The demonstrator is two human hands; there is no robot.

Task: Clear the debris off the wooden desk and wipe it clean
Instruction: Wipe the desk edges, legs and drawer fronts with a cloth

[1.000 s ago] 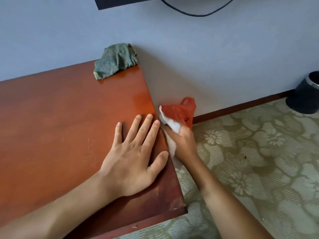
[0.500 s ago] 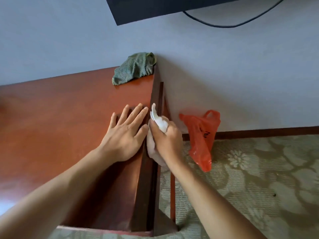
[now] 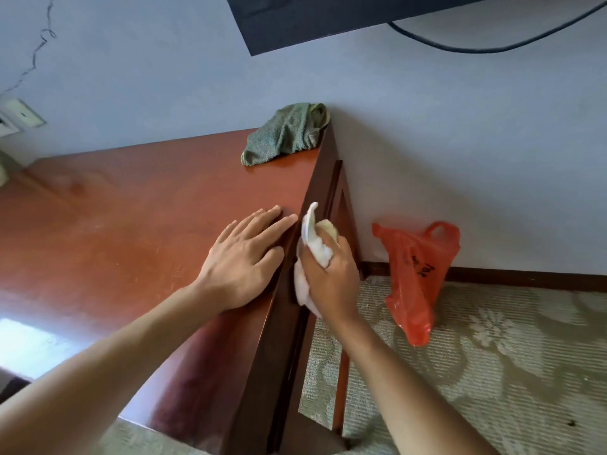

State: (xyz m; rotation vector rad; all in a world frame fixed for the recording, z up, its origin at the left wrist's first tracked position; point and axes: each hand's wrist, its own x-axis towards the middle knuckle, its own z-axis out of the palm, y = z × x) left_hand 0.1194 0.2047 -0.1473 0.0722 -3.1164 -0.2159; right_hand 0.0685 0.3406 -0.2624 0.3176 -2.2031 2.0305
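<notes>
The reddish wooden desk (image 3: 131, 224) fills the left of the head view, its right side panel facing down toward the carpet. My left hand (image 3: 244, 257) lies flat on the desktop, fingers straight, by the right edge. My right hand (image 3: 331, 274) grips a crumpled white tissue (image 3: 317, 244) against the desk's right side, just below the edge and beside my left fingertips. A green cloth (image 3: 285, 133) lies bunched at the desk's far right corner by the wall.
An orange plastic bag (image 3: 415, 284) lies on the patterned carpet (image 3: 492, 356) against the wall, right of the desk. A dark screen (image 3: 328, 18) and a black cable (image 3: 492, 47) hang on the wall above. A wall socket (image 3: 19, 114) sits at far left.
My view has swung over the desk's right edge, so its side panel and the orange bag on the floor show. My right hand with the tissue has risen along the desk's side beside my left fingertips.
</notes>
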